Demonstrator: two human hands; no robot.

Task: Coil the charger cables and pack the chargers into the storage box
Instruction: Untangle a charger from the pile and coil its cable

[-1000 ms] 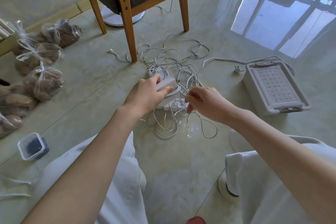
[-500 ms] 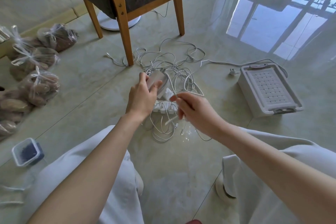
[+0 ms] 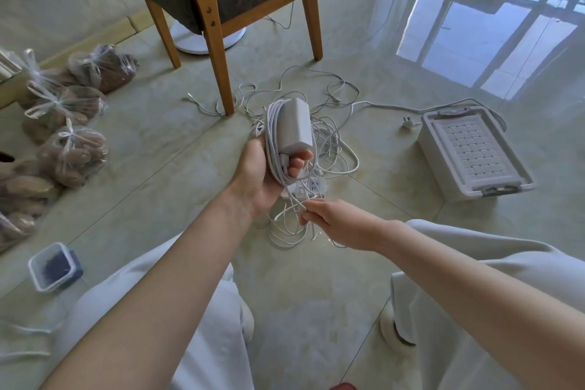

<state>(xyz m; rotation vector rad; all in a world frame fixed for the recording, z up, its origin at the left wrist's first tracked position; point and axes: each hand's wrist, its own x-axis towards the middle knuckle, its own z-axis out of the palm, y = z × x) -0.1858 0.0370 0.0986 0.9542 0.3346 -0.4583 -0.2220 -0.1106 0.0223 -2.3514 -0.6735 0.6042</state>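
The storage box (image 3: 474, 152) is sitting at the right of the frame with its lid on, so its inside is hidden. At lower left a small tub (image 3: 53, 266) is holding something dark, too small to tell what. Tied plastic bags (image 3: 72, 155) along the left edge are holding brown lumps, partly cut off. At the centre the left hand (image 3: 262, 174) is gripping the white charger (image 3: 294, 125), fingers curled round it and its wound cable (image 3: 272, 136). Just below, the right hand (image 3: 335, 222) is pinching a strand of that cable. A power strip (image 3: 311, 185) is lying half hidden behind them.
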